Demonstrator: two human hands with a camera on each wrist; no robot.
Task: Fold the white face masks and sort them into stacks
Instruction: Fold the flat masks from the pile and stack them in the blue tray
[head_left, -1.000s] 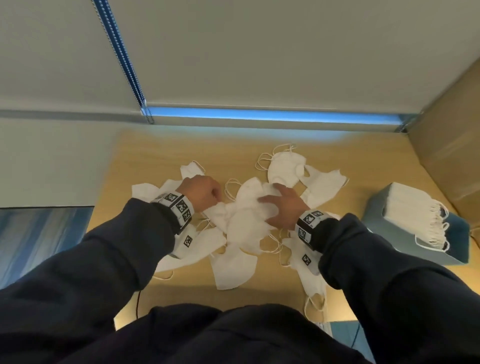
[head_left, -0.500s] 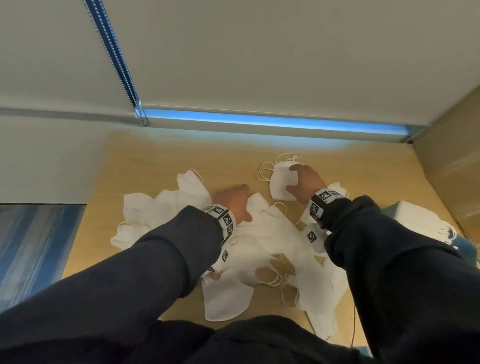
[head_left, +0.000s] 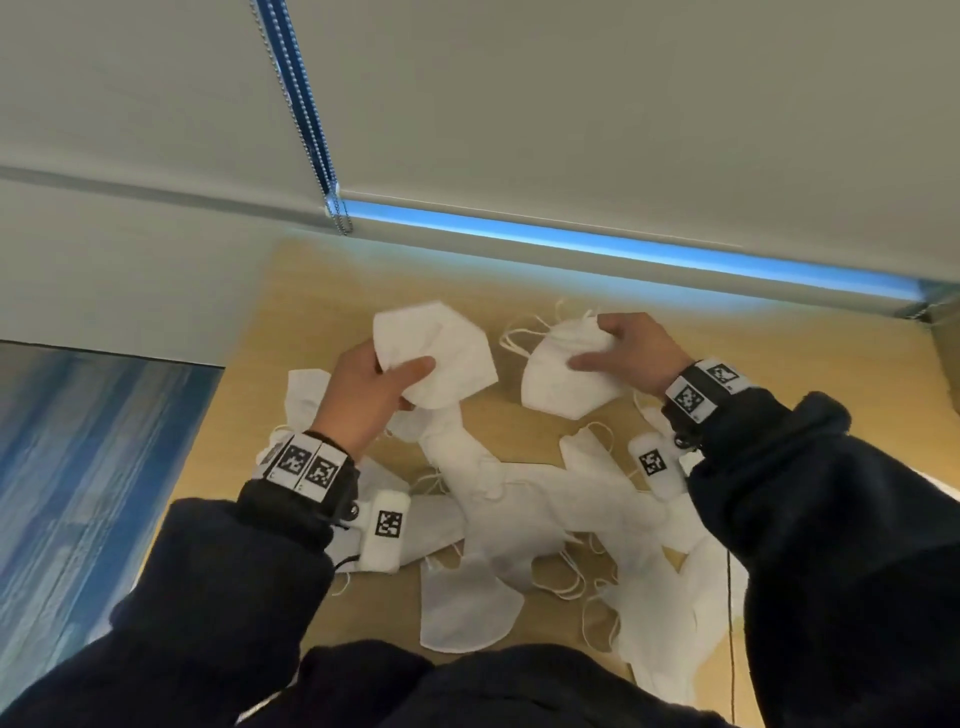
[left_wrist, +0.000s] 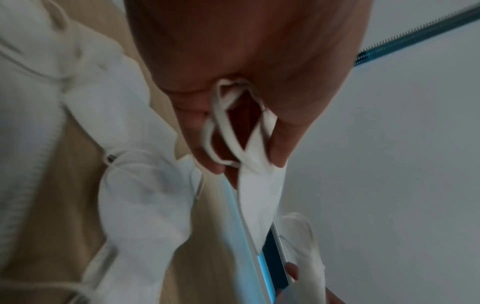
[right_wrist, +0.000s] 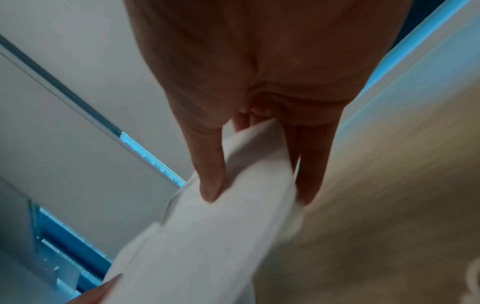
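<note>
The left hand is gripping a folded white face mask, thumb lying across its front face and fingers curled behind it. The left wrist view shows the mask's flat elastic ear loops bunching between the fingers. The right hand is pinching a second white mask, thumb on the near face and fingers curling over the top edge; its thin ear loops are trailing toward the first mask. The right wrist view shows a ribbed, stitched edge between the fingers. Both masks are being held above the far part of the pale wood-grain tabletop, apart from each other. Nearer the person than the held masks, a loose pile of white masks is lying on the tabletop, soft, matte, overlapping, loops tangling.
</note>
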